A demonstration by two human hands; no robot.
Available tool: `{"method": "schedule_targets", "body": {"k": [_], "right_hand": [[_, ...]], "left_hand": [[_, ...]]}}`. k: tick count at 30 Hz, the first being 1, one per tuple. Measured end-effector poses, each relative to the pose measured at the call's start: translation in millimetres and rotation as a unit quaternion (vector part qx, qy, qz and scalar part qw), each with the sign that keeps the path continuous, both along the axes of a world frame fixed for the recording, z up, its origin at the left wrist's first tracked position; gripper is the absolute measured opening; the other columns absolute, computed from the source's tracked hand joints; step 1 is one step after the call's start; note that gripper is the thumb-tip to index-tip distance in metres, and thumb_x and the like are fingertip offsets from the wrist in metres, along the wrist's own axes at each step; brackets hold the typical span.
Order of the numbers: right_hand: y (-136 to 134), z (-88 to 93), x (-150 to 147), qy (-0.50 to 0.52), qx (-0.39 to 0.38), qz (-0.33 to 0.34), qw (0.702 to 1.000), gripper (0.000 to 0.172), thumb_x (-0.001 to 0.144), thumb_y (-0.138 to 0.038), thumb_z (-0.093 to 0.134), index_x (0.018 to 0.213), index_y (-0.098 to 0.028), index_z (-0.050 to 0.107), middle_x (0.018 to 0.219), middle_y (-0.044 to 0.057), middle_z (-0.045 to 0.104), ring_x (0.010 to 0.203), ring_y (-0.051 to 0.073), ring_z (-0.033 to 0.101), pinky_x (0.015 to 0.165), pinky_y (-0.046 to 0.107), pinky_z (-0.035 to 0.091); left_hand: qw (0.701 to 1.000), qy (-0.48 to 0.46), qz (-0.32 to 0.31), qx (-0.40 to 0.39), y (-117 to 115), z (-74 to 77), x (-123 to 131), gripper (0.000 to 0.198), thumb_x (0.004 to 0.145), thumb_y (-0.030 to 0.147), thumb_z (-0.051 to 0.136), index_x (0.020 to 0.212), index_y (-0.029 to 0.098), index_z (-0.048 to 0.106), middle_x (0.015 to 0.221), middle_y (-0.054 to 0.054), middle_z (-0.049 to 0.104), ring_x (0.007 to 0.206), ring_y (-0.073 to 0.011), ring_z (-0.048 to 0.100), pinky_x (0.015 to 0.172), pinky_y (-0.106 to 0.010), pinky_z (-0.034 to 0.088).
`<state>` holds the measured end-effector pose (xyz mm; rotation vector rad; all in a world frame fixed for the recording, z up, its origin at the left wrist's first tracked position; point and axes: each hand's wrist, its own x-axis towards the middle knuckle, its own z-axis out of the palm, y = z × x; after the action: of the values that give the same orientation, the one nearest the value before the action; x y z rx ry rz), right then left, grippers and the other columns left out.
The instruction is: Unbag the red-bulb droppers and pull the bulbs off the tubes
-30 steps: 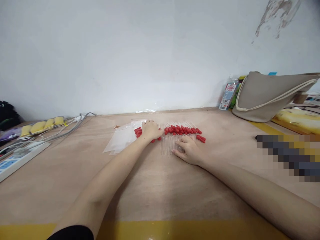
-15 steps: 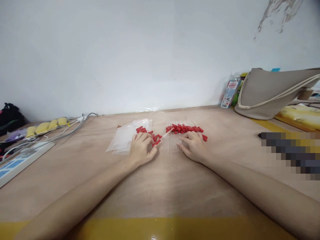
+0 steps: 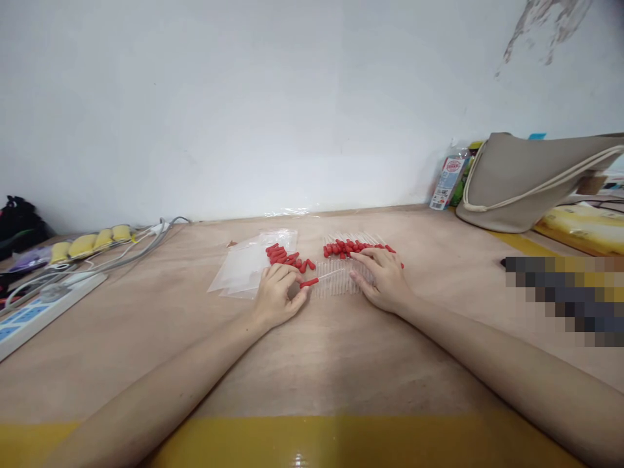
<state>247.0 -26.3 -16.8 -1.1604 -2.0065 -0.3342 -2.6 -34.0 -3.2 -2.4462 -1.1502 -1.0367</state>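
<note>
Between its thumb and fingers my left hand (image 3: 279,296) pinches a red rubber bulb (image 3: 309,283) with a thin clear tube, a dropper. The tube slants up to the right over a row of clear thin tubes (image 3: 336,283) lying on the table. My right hand (image 3: 385,278) is at the right end of that row, thumb and index finger apart, nothing seen between them. Behind it lies a row of droppers with red bulbs (image 3: 341,247), partly hidden by the fingers. Loose red bulbs (image 3: 283,255) are heaped beyond my left hand.
Clear plastic bags (image 3: 238,268) lie flat under the loose bulbs. A white power strip (image 3: 53,309) with cables is at the left, near yellow pouches (image 3: 92,244). At the right stand a bottle (image 3: 447,177) and a grey bag (image 3: 531,179), with a blurred-out dark object in front.
The dropper between my hands has tilted flatter and sits lower, its bulb in my left fingers. My right hand has shifted slightly right, its thumb and index finger wider apart.
</note>
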Motion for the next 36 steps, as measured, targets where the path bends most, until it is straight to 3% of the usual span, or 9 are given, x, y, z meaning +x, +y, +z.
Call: {"method": "schedule_targets", "body": {"k": [3,9,13,18,36], "right_hand": [[-4,3.5,-4,-0.059,0.019,0.064,0.996,0.036,0.085,-0.039,0.048,0.115,-0.02,0.056,0.111,0.008,0.058,0.101,0.021,0.049,0.089,0.039,0.027],[-5,1.9,-12,-0.1,0.038,0.115,0.988,0.023,0.089,-0.031,0.045,0.092,-0.021,0.065,0.073,0.002,0.062,0.078,0.015,0.05,0.085,0.036,0.025],[-8,0.7,-17,-0.093,0.039,0.135,0.986,0.024,0.088,-0.029,0.045,0.078,-0.019,0.064,0.066,0.001,0.059,0.072,0.013,0.046,0.083,0.034,0.025],[-15,1.3,-22,-0.08,0.05,0.185,0.978,0.027,0.089,-0.027,0.044,0.072,-0.017,0.063,0.06,-0.001,0.056,0.063,0.011,0.043,0.079,0.032,0.026],[-29,9.9,-15,-0.141,0.151,0.188,0.96,0.017,0.088,-0.021,0.046,0.082,-0.019,0.062,0.056,-0.004,0.056,0.061,0.01,0.042,0.078,0.033,0.026]], "left_hand": [[0.999,0.008,-0.026,0.023,-1,-0.1,2,0.01,0.077,0.028,0.057,0.079,0.019,0.058,0.088,-0.004,0.064,0.084,-0.0188,0.054,0.076,-0.035,0.038],[0.997,0.011,-0.065,0.033,-2,-0.5,7,0.013,0.079,0.029,0.055,0.086,0.018,0.058,0.092,-0.005,0.064,0.086,-0.0183,0.054,0.076,-0.034,0.04],[0.994,0.052,-0.1,0.016,-1,-0.8,12,0.03,0.079,0.037,0.058,0.103,0.019,0.057,0.106,-0.007,0.061,0.099,-0.0203,0.051,0.086,-0.036,0.038],[0.986,0.111,-0.126,0.007,-4,0.9,17,0.015,0.086,0.03,0.049,0.088,0.019,0.06,0.09,-0.002,0.064,0.09,-0.0176,0.052,0.083,-0.034,0.036],[0.974,0.18,-0.133,-0.025,-15,10.1,13,0.028,0.09,0.03,0.037,0.072,0.017,0.055,0.072,-0.003,0.058,0.075,-0.0165,0.047,0.081,-0.037,0.032]]}}
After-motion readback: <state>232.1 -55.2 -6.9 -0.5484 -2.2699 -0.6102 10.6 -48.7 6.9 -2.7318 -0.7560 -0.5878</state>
